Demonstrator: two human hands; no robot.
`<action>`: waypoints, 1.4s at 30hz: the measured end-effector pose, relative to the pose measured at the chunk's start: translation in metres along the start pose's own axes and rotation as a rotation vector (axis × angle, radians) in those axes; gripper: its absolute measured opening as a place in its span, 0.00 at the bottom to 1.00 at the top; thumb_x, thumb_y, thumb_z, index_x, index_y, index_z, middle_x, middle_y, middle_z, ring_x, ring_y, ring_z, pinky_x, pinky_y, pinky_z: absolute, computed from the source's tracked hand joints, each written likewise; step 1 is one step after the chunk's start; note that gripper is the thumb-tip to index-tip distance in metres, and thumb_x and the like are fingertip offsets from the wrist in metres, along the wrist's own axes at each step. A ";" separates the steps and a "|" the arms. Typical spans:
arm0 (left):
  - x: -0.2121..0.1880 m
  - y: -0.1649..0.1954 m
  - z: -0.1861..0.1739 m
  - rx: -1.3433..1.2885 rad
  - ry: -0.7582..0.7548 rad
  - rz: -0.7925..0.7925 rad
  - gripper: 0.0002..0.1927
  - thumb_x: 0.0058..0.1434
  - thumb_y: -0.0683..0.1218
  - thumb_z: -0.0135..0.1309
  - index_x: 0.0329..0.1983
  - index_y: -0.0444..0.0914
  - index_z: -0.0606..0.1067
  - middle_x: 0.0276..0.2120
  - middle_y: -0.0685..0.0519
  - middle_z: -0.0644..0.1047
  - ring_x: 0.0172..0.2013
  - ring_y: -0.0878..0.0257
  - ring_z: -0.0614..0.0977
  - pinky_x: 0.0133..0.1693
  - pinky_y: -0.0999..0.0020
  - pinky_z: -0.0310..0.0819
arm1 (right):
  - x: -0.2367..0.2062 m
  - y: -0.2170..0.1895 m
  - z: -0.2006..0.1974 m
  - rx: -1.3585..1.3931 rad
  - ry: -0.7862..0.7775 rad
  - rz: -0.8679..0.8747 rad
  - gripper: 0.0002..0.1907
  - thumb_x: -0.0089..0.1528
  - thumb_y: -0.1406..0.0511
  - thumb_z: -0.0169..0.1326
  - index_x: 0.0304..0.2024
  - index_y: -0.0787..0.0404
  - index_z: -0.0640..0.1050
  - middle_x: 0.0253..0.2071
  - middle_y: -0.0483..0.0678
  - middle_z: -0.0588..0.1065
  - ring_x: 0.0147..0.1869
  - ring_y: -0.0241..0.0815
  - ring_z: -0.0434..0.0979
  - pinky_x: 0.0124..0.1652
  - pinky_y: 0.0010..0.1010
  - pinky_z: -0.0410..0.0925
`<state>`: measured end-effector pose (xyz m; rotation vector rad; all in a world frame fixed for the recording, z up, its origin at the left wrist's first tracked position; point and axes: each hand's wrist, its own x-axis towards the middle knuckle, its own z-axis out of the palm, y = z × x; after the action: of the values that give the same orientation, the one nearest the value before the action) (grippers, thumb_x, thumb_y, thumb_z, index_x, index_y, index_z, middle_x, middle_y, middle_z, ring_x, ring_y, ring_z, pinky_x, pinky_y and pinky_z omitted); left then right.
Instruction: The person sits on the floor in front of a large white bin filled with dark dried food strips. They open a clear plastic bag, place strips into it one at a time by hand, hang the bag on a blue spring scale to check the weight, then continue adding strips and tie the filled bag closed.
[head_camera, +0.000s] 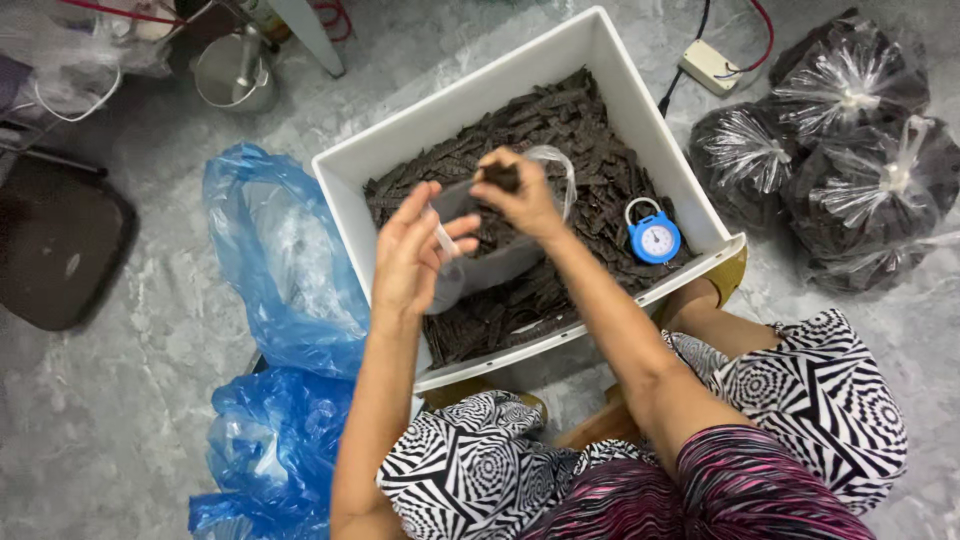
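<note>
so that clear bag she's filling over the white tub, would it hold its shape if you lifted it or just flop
Probably floppy: the clear bag sags and creases below the left hand, which holds its mouth open. It looks thin, so likely slippery too. The dark strips that the right hand drops in should weigh down its bottom, though they look light.

Bare forearms; black-and-white swirl-patterned shorts (800, 390), pink-striped top (740, 490).

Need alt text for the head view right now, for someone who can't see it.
Over a white tub of dark brown strips, the left hand holds open a clear bag while the right hand drops strips in. A blue dial scale sits in the tub; filled bags lie right.
</note>
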<state>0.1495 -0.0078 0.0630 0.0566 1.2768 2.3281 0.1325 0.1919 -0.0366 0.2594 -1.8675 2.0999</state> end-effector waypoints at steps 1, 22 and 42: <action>0.003 0.006 0.004 0.011 0.007 0.008 0.33 0.70 0.42 0.50 0.75 0.28 0.56 0.68 0.44 0.65 0.51 0.41 0.83 0.44 0.52 0.85 | -0.002 0.012 0.005 0.006 -0.006 0.092 0.14 0.60 0.65 0.66 0.45 0.60 0.76 0.39 0.42 0.78 0.44 0.32 0.77 0.45 0.27 0.72; 0.104 -0.009 0.033 0.126 0.122 -0.061 0.35 0.67 0.42 0.54 0.72 0.23 0.57 0.62 0.30 0.66 0.42 0.48 0.87 0.34 0.64 0.80 | -0.005 -0.092 -0.064 -0.321 -0.098 0.138 0.07 0.66 0.67 0.62 0.42 0.65 0.81 0.39 0.50 0.80 0.44 0.39 0.80 0.45 0.27 0.73; 0.171 -0.025 0.022 0.072 0.246 0.040 0.16 0.63 0.47 0.58 0.50 0.34 0.73 0.40 0.46 0.81 0.28 0.51 0.89 0.19 0.70 0.74 | -0.099 0.124 -0.007 -1.480 -0.708 -0.046 0.06 0.60 0.63 0.53 0.34 0.55 0.81 0.39 0.48 0.77 0.51 0.49 0.75 0.54 0.47 0.63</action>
<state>0.0141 0.0934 0.0232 -0.1880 1.4899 2.3792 0.1818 0.1751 -0.1862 0.6449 -3.1194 0.1214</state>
